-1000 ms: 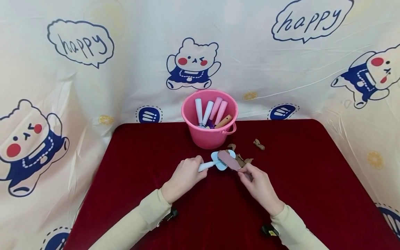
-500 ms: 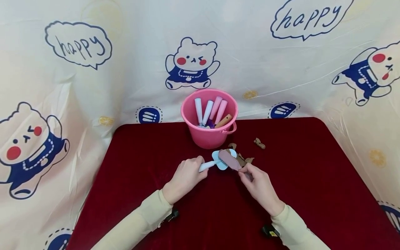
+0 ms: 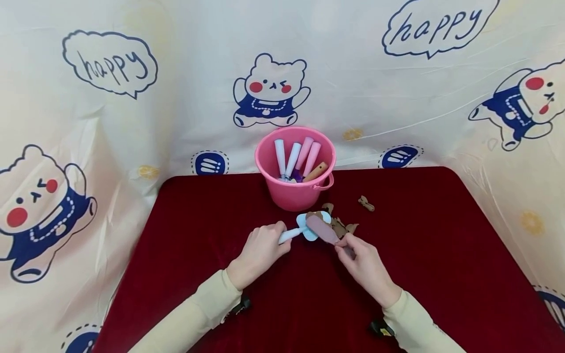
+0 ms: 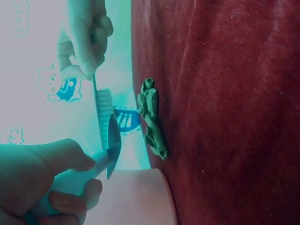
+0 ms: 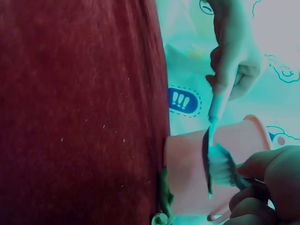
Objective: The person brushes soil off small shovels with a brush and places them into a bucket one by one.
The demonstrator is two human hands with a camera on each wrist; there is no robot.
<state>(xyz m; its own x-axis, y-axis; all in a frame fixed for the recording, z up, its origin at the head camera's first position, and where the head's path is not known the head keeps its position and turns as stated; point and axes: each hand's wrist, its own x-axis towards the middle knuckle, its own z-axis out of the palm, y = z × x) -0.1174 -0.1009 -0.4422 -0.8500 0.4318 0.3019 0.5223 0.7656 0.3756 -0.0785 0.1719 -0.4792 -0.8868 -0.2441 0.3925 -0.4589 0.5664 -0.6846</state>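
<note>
My left hand (image 3: pixel 260 250) grips the white handle of a small shovel with a light blue, lobed blade (image 3: pixel 311 234). A pinkish-grey brush (image 3: pixel 321 228) is pinched by its handle in my right hand (image 3: pixel 365 260). The brush lies across the blade, and in the right wrist view its pale bristles (image 5: pixel 220 166) press against the blade's face. Brown patches show along the blade's upper part. Seen edge-on in the left wrist view, the blade (image 4: pixel 114 145) is held above the table. Brown clay-like scraps (image 3: pixel 340 228) lie on the red cloth just behind the brush.
Behind the hands stands a pink bucket (image 3: pixel 291 196) with white, pink and wooden handles sticking out. Another brown scrap (image 3: pixel 366 203) lies right of it. A red cloth (image 3: pixel 441 255) covers the table, and a printed white curtain (image 3: pixel 348 98) hangs behind.
The shovel and brush have shifted very slightly left, and more brown shows on the blade above the brush. Both hands keep their holds; bucket and scraps stay put.
</note>
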